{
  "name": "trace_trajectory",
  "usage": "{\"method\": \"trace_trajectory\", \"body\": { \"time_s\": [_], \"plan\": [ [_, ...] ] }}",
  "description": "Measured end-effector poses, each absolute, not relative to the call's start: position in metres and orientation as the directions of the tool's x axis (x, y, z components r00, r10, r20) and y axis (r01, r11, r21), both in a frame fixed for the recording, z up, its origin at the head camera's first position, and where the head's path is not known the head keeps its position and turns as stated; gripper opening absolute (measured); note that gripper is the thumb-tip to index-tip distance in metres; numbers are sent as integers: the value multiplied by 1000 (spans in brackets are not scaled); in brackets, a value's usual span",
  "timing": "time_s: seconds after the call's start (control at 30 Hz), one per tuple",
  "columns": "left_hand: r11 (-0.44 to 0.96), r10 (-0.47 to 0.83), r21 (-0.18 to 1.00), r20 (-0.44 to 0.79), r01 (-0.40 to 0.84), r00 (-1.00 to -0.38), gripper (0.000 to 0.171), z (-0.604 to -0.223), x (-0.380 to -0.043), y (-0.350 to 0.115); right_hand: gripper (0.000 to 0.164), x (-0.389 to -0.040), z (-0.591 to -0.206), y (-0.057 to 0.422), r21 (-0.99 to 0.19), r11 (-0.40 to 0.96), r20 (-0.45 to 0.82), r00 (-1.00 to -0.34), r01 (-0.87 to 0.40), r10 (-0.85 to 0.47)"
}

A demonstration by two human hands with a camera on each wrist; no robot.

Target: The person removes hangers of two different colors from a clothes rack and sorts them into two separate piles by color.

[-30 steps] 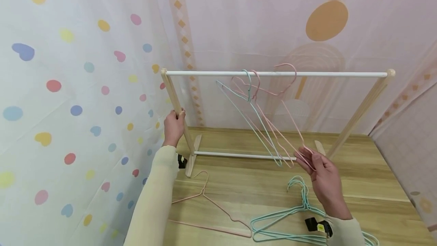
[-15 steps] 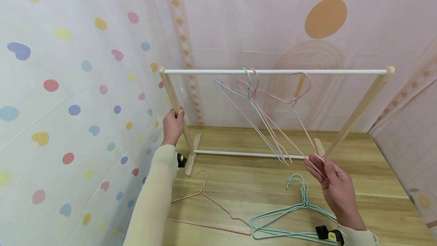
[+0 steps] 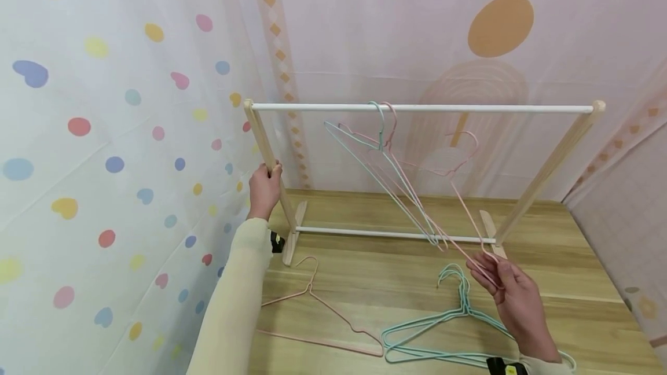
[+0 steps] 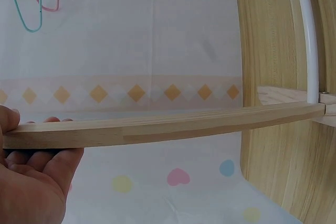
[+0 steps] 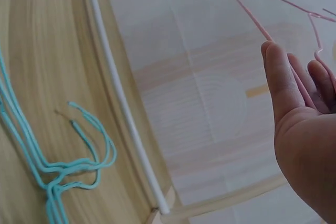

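My left hand (image 3: 264, 192) grips the left wooden post (image 4: 157, 125) of a small garment rack, fingers curled round it. My right hand (image 3: 518, 305) holds a pink hanger (image 3: 473, 213) by its lower right corner, between thumb and fingers. Its hook points up and stands below the white top rail (image 3: 500, 109), in front of the back curtain. Just left of it, a mint hanger (image 3: 383, 132) and another pink hanger (image 3: 394, 126) hang side by side from the rail. In the right wrist view the held hanger's bar runs through the fingers.
A pink hanger (image 3: 333, 314) lies on the wooden tabletop (image 3: 354, 274) at front left. Several mint hangers (image 3: 461, 311) lie stacked at front right, below my right hand. The rack's lower white bar (image 3: 365, 232) runs near the tabletop. Curtains (image 3: 130, 190) stand behind and on both sides.
My right hand has moved right and down with the pink hanger; its hook has dropped from above the rail to below it. The left hand keeps its grip on the post.
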State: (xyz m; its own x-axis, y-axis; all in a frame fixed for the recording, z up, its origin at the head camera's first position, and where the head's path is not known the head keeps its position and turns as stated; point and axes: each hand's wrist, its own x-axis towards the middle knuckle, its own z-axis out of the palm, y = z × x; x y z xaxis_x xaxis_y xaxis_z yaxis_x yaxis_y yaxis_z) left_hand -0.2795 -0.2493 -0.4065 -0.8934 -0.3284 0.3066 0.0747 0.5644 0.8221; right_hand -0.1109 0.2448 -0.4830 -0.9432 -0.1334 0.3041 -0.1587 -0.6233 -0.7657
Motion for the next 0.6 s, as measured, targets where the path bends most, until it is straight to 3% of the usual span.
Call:
{"method": "trace_trajectory", "body": {
  "time_s": [0.6],
  "plan": [
    [578,-325,813,308,70,-894,37,-408,-278,-249,42,-108,-510,243,-830,-555,243,-927,-46,-287]
  ]
}}
